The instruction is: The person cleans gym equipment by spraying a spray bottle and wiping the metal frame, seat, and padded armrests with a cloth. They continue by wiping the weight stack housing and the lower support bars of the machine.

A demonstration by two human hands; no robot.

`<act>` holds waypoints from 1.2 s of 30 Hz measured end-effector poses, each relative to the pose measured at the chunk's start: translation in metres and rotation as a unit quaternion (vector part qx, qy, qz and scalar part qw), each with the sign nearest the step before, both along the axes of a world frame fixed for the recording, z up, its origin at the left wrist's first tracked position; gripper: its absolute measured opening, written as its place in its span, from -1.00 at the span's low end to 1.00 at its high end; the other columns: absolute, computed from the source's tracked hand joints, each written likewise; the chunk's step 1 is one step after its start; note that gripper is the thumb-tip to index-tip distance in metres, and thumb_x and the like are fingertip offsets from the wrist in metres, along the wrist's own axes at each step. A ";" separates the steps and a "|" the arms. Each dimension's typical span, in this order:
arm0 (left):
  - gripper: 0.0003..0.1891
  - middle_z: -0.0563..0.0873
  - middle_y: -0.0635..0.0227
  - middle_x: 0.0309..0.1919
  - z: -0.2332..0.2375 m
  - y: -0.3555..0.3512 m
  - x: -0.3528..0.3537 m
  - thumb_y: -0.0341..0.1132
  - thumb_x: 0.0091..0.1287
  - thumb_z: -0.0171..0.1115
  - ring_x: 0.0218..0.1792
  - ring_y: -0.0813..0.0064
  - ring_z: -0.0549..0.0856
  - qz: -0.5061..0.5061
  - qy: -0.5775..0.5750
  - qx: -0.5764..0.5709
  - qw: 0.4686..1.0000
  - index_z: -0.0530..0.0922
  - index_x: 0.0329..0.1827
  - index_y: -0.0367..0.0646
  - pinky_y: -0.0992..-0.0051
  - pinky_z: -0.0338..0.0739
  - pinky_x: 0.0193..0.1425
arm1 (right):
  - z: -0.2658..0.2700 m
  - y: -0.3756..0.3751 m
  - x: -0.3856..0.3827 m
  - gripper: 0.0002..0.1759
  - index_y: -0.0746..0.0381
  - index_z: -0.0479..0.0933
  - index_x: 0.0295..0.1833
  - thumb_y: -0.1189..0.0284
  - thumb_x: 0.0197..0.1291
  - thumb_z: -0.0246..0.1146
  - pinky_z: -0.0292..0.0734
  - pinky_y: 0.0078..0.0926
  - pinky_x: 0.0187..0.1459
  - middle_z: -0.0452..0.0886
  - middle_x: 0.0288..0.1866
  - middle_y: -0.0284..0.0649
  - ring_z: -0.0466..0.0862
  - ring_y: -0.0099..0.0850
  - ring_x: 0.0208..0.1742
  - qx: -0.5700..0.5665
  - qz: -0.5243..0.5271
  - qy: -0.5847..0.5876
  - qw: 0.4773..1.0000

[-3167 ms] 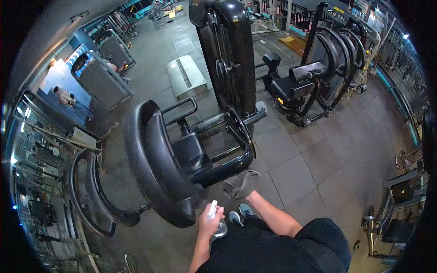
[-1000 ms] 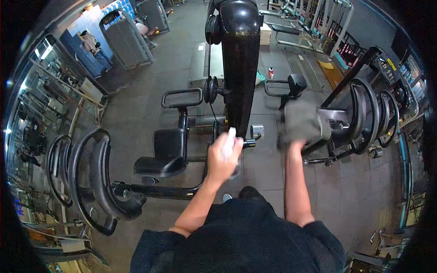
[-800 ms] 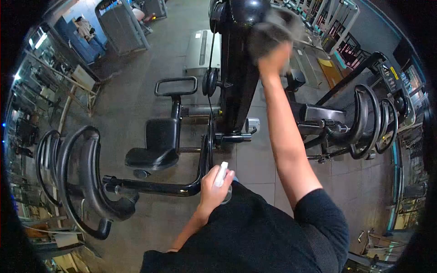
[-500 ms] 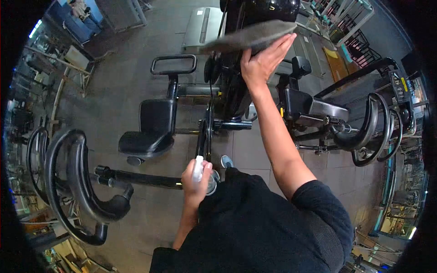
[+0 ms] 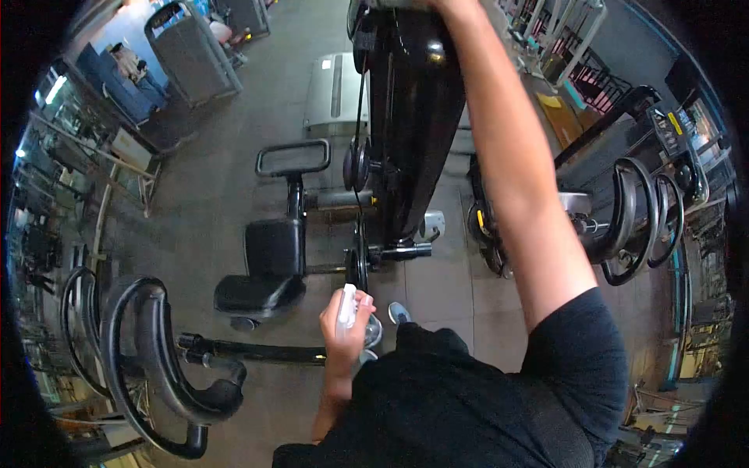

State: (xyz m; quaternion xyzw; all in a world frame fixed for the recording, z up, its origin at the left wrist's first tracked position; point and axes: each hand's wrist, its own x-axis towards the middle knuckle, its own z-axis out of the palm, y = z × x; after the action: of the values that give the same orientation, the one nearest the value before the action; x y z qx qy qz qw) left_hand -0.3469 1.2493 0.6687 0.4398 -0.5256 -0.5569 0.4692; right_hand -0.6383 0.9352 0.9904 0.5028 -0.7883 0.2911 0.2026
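My left hand (image 5: 343, 324) is closed around a small clear spray bottle (image 5: 347, 304) with a white nozzle, held low in front of my black shirt. My right arm (image 5: 507, 156) stretches up along the tall black column (image 5: 413, 117) of a weight machine. Its hand passes beyond the top edge of the frame, so what it holds is hidden. The machine's black seat (image 5: 273, 246) and loop handle (image 5: 292, 156) stand to the left of the column.
A curved black padded arm (image 5: 156, 351) sweeps across the lower left. A second machine with curved pads (image 5: 632, 210) stands on the right. A grey step platform (image 5: 335, 86) lies behind the column. A person (image 5: 125, 62) is far off at upper left. The floor is grey tile.
My right hand, pressing a grey cloth on the column's top half a second ago, has risen out of the frame. My left hand keeps the bottle low. The view has tilted slightly.
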 end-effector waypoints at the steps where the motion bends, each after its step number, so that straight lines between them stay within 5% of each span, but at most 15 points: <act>1: -0.88 0.75 0.23 -0.24 -0.001 0.001 0.004 -0.47 0.51 0.34 -0.27 0.48 0.80 -0.013 -0.004 -0.016 1.000 0.59 -0.09 -0.35 0.46 0.70 -0.13 | -0.009 0.004 -0.003 -0.05 0.37 0.27 0.64 -0.11 0.40 0.25 0.37 0.33 0.48 0.23 0.69 0.23 0.32 0.25 0.62 -0.037 0.024 0.000 0.999; 5: -0.91 0.74 0.27 -0.29 -0.005 0.026 0.030 -0.48 0.50 0.33 -0.28 0.53 0.77 -0.050 -0.051 -0.027 0.997 0.60 -0.15 -0.34 0.48 0.67 -0.15 | -0.090 0.059 0.015 -0.33 0.22 0.52 0.49 0.06 0.41 0.26 0.58 0.15 0.24 0.53 0.40 0.23 0.56 0.26 0.29 -0.310 0.066 0.122 0.940; 7: -0.89 0.75 0.23 -0.23 -0.016 0.038 0.043 -0.47 0.52 0.33 -0.24 0.50 0.79 -0.081 -0.066 -0.046 0.993 0.61 -0.11 -0.37 0.47 0.69 -0.13 | -0.158 0.086 0.018 0.06 0.31 -0.03 0.75 0.19 0.36 0.43 0.03 0.25 0.64 -0.12 0.71 0.48 0.00 0.43 0.70 -0.245 0.084 0.126 0.958; 11: -0.88 0.76 0.25 -0.24 -0.025 0.050 0.059 -0.45 0.52 0.33 -0.24 0.51 0.79 -0.105 -0.078 -0.014 0.991 0.61 -0.10 -0.36 0.47 0.68 -0.14 | -0.286 0.099 0.036 -0.10 0.24 0.17 0.70 0.19 0.39 0.39 0.12 0.47 0.54 -0.17 0.75 0.44 -0.05 0.44 0.73 -0.254 0.068 0.062 0.963; 13: -0.91 0.74 0.29 -0.38 -0.024 0.054 0.061 -0.47 0.45 0.37 -0.37 0.55 0.74 -0.066 -0.062 0.020 0.996 0.62 -0.19 -0.30 0.49 0.60 -0.26 | -0.270 0.095 0.035 -0.07 0.24 0.13 0.71 0.23 0.35 0.38 0.17 0.40 0.54 -0.13 0.74 0.44 0.00 0.45 0.71 -0.271 0.069 0.055 0.958; 17: -0.88 0.76 0.23 -0.25 -0.019 0.048 0.074 -0.45 0.50 0.35 -0.26 0.47 0.81 -0.072 -0.059 0.062 0.994 0.61 -0.13 -0.35 0.45 0.69 -0.17 | -0.173 0.076 0.025 -0.10 0.23 0.14 0.71 0.25 0.36 0.34 0.28 0.21 0.51 0.00 0.70 0.41 0.24 0.37 0.58 -0.294 0.052 0.035 0.954; 19: -0.88 0.76 0.22 -0.26 -0.018 0.041 0.073 -0.45 0.50 0.34 -0.26 0.47 0.81 -0.062 -0.045 0.066 0.995 0.60 -0.12 -0.35 0.44 0.69 -0.17 | -0.139 0.070 0.023 -0.03 0.11 0.23 0.70 0.07 0.26 0.44 0.40 0.07 0.42 0.34 0.49 0.37 0.44 0.29 0.38 -0.308 0.031 0.062 0.949; 21: -0.89 0.76 0.23 -0.27 -0.020 0.032 0.068 -0.46 0.50 0.33 -0.26 0.47 0.81 -0.059 -0.046 0.029 0.997 0.61 -0.12 -0.35 0.45 0.69 -0.16 | -0.096 0.065 0.020 -0.38 0.24 0.53 0.46 0.07 0.47 0.19 0.59 0.19 0.21 0.58 0.31 0.26 0.62 0.25 0.23 -0.301 0.032 0.048 0.952; 23: -0.91 0.76 0.24 -0.28 -0.009 0.024 0.061 -0.47 0.50 0.32 -0.26 0.50 0.79 -0.075 -0.068 0.031 0.994 0.61 -0.12 -0.35 0.47 0.68 -0.12 | -0.031 0.040 0.000 -0.31 0.27 0.57 0.35 -0.10 0.48 0.09 0.65 0.14 0.16 0.71 0.09 0.27 0.74 0.23 0.11 -0.098 0.021 -0.094 0.991; 25: -0.90 0.76 0.23 -0.26 -0.010 0.022 0.056 -0.47 0.49 0.33 -0.25 0.50 0.79 -0.088 -0.071 0.004 0.994 0.61 -0.12 -0.36 0.46 0.68 -0.11 | -0.010 0.013 -0.008 -0.33 0.25 0.61 0.27 -0.11 0.46 0.08 0.68 0.08 0.13 0.71 0.08 0.28 0.74 0.21 0.13 -0.036 -0.008 -0.036 0.999; 29: -0.92 0.76 0.19 -0.23 -0.008 0.029 0.051 -0.51 0.49 0.31 -0.23 0.46 0.79 -0.092 -0.012 0.030 0.995 0.61 -0.10 -0.38 0.46 0.68 -0.11 | -0.071 0.067 0.021 -0.43 0.23 0.62 0.35 0.07 0.43 0.23 0.60 0.12 0.23 0.67 0.29 0.10 0.67 0.11 0.25 -0.262 0.056 0.001 0.964; 30: -0.93 0.76 0.20 -0.22 -0.015 0.032 0.053 -0.51 0.50 0.30 -0.22 0.46 0.80 -0.102 -0.015 0.018 0.995 0.61 -0.09 -0.38 0.46 0.68 -0.10 | -0.113 0.069 0.008 -0.14 0.13 0.27 0.68 0.07 0.37 0.38 0.38 0.09 0.44 0.38 0.47 0.38 0.42 0.32 0.41 -0.237 0.095 0.058 0.965; 31: -0.93 0.76 0.20 -0.22 -0.016 0.036 0.054 -0.51 0.50 0.30 -0.22 0.46 0.80 -0.100 -0.014 0.016 0.995 0.61 -0.09 -0.38 0.46 0.68 -0.10 | -0.155 0.073 0.019 -0.17 0.15 0.25 0.68 0.09 0.44 0.34 0.30 0.14 0.51 0.26 0.57 0.38 0.33 0.38 0.52 -0.351 0.077 0.117 0.926; 34: -0.89 0.78 0.22 -0.21 -0.022 0.046 0.061 -0.48 0.51 0.32 -0.22 0.49 0.80 -0.122 -0.045 0.017 0.991 0.62 -0.10 -0.38 0.47 0.68 -0.10 | -0.299 0.099 0.024 -0.08 0.20 0.34 0.60 0.17 0.19 0.53 0.09 0.61 0.49 -0.07 0.72 0.42 -0.07 0.58 0.68 -0.243 0.124 0.077 0.959; 36: -0.89 0.78 0.22 -0.21 -0.020 0.049 0.061 -0.47 0.52 0.32 -0.22 0.49 0.80 -0.113 -0.047 0.019 0.992 0.62 -0.09 -0.38 0.47 0.68 -0.10 | -0.294 0.095 0.018 -0.15 0.19 0.41 0.57 0.21 0.17 0.50 0.14 0.68 0.44 -0.02 0.73 0.36 -0.05 0.53 0.71 -0.261 0.129 0.111 0.950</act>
State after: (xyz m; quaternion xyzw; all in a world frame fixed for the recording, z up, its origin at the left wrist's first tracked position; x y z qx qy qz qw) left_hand -0.2862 1.2981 0.6489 0.4123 -0.5829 -0.5950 0.3690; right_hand -0.6206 1.0301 0.6967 0.5586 -0.5860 0.4528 0.3735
